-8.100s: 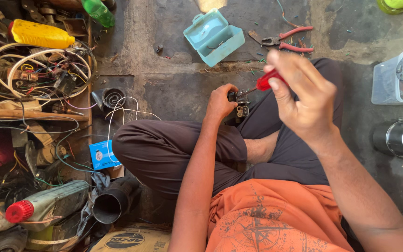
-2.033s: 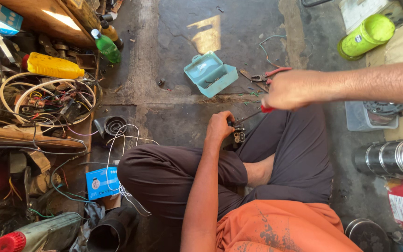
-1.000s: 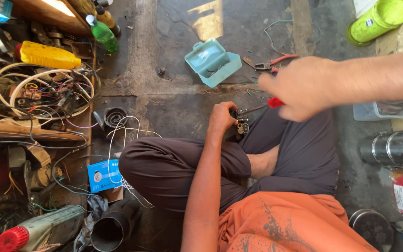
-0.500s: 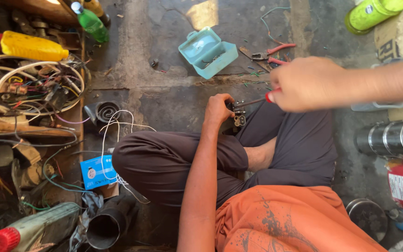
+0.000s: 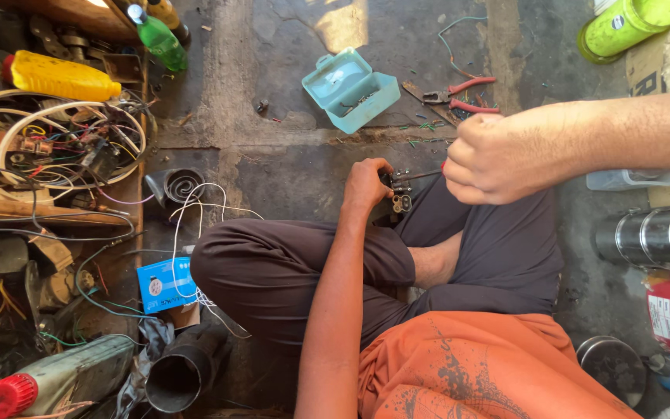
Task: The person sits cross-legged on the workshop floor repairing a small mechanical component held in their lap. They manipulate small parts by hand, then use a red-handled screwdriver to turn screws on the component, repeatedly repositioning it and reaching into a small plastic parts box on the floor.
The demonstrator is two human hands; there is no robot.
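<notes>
Apparently both hands (image 5: 505, 159) grip fitting (image 5: 401, 190).

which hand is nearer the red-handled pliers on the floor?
Right. The right hand sits just below the pliers; the left hand is farther off, down-left of them.

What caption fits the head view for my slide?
Seated cross-legged, left hand steadies a small metal part while right hand drives a screwdriver into it.

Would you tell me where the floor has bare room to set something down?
Bare floor lies left of the open teal box, above the white wire loop. The shelf at left is crowded; wire scraps surround the red-handled pliers.
</notes>
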